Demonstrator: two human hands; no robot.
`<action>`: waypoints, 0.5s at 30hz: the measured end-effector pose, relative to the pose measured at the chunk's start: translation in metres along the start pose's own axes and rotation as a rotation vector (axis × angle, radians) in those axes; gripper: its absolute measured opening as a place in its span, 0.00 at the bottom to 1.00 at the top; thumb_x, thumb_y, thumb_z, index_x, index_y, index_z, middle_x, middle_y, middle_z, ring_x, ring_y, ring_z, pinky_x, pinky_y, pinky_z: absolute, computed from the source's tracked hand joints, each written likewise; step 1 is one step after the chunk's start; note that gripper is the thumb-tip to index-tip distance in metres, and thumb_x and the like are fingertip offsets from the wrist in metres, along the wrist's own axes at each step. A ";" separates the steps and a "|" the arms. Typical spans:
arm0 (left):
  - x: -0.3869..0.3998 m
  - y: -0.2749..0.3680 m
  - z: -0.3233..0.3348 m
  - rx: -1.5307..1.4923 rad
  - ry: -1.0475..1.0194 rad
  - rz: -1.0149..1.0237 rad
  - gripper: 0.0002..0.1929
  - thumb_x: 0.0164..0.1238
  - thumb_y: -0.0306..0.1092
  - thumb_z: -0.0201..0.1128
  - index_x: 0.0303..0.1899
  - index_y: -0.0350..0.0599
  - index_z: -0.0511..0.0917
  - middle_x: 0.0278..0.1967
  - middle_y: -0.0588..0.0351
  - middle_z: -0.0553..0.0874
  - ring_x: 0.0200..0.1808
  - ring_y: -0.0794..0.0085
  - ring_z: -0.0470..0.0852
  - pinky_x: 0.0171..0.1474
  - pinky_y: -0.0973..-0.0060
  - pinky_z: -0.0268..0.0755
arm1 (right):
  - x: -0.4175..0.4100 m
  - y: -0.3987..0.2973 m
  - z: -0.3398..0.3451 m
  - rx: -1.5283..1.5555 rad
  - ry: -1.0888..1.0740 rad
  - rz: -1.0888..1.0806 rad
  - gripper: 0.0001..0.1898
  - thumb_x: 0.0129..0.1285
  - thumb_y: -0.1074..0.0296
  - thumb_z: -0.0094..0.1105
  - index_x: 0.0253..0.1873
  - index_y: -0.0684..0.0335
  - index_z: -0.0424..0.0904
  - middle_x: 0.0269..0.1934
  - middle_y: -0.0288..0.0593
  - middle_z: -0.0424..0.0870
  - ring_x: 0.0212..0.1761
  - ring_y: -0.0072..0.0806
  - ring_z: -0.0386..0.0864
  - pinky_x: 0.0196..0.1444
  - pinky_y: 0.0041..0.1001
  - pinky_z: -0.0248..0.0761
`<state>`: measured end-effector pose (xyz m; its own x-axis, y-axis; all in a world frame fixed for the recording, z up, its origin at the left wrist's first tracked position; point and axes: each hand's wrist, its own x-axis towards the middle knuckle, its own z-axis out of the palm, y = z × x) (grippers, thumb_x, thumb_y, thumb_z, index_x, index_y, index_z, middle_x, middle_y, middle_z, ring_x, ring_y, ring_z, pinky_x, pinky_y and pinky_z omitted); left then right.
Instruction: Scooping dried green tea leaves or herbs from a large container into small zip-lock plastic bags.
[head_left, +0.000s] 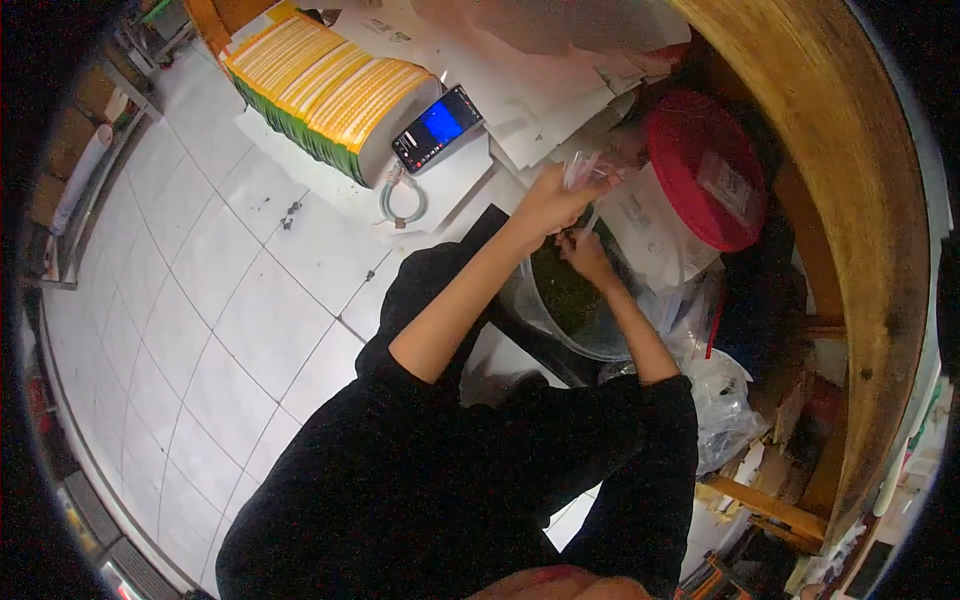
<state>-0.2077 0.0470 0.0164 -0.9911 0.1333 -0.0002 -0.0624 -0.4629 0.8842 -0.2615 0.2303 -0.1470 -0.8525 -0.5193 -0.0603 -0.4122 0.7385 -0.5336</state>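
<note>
My left hand (551, 199) is raised over a clear round plastic tub (544, 319), its fingers closed on a crumpled clear plastic bag (589, 169). Just below it, my right hand (589, 255) reaches over the tub's opening with bent fingers close to the left hand. Whether the right fingers pinch something is too small to tell. Dark green loose material (562, 289) lies inside the tub. Beyond the tub, to the right, a round red plastic lid (697, 172) with a pale label stands tilted.
A phone (437, 129) with a lit screen leans by a stack of yellow and green printed sheets (330, 82), a looped pale cable (405, 202) beside it. Large white sheets (517, 97) lie ahead. Clear plastic bags (724, 427) sit at right, under a curved wooden edge (862, 262).
</note>
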 end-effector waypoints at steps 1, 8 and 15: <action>0.001 -0.002 0.001 -0.013 0.032 0.046 0.13 0.53 0.44 0.64 0.29 0.45 0.76 0.09 0.68 0.62 0.10 0.85 0.56 0.14 0.82 0.45 | -0.003 -0.003 0.000 -0.001 0.001 0.004 0.09 0.60 0.72 0.48 0.36 0.74 0.73 0.27 0.46 0.79 0.29 0.34 0.80 0.30 0.26 0.73; 0.007 -0.012 -0.008 0.010 0.028 0.099 0.15 0.52 0.45 0.64 0.22 0.45 0.72 0.09 0.67 0.63 0.09 0.85 0.58 0.13 0.82 0.45 | -0.023 -0.078 -0.010 0.515 -0.149 0.193 0.13 0.62 0.66 0.48 0.33 0.72 0.76 0.25 0.47 0.81 0.25 0.30 0.81 0.29 0.26 0.73; 0.002 -0.001 -0.003 0.065 0.044 -0.005 0.15 0.52 0.45 0.64 0.23 0.46 0.72 0.09 0.68 0.63 0.08 0.86 0.58 0.11 0.82 0.46 | -0.034 -0.086 -0.029 0.724 -0.171 0.275 0.15 0.64 0.67 0.45 0.36 0.77 0.75 0.32 0.49 0.80 0.32 0.33 0.81 0.35 0.25 0.75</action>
<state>-0.2094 0.0454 0.0141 -0.9951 0.0956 -0.0237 -0.0606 -0.4042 0.9127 -0.2062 0.1968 -0.0744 -0.8077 -0.4614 -0.3670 0.1675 0.4171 -0.8933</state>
